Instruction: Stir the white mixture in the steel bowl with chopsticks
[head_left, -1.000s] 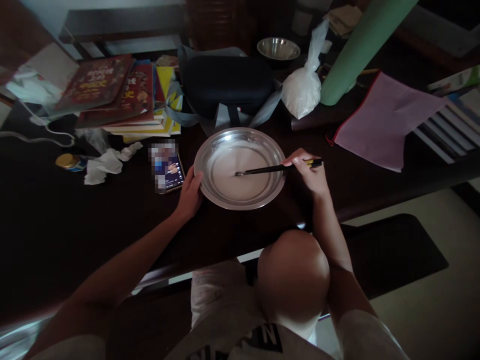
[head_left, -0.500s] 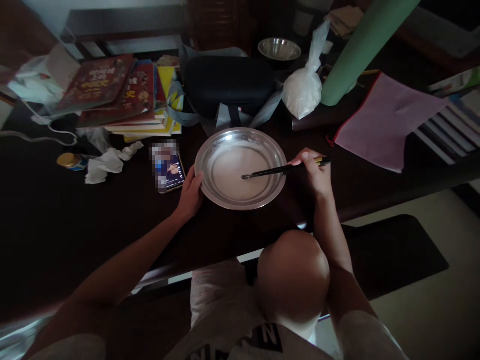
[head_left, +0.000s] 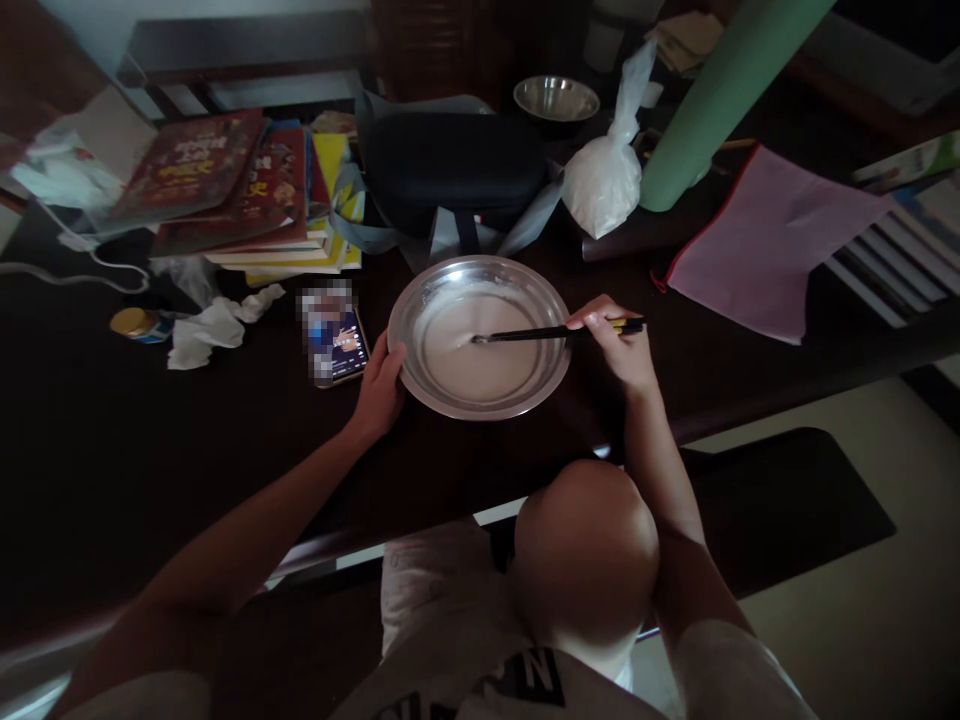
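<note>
A wide metal bowl [head_left: 480, 408] stands on the dark table in front of me, with a pale, milky liquid [head_left: 472, 370] in its bottom. My left hand [head_left: 380, 385] grips the bowl's left rim, thumb on top and fingers along the side. In my right hand [head_left: 619, 345] is a pair of black chopsticks [head_left: 525, 334], held closed round their thicker, gold-marked end. Their tips dip into the liquid near the bowl's middle, where a small ripple shows.
Left of the bowl lie a lit phone [head_left: 341, 335], crumpled tissue [head_left: 206, 335] and a small gold-lidded jar [head_left: 135, 323]. Behind are stacked books [head_left: 202, 170], a black case [head_left: 454, 165], a tied bag of white powder [head_left: 604, 190], another metal bowl [head_left: 555, 98] and a green column [head_left: 727, 110]. A pink pouch [head_left: 757, 240] lies right.
The chopsticks have shifted left and slightly up in the liquid, and my right hand has moved left with them. My left hand keeps its hold on the rim.
</note>
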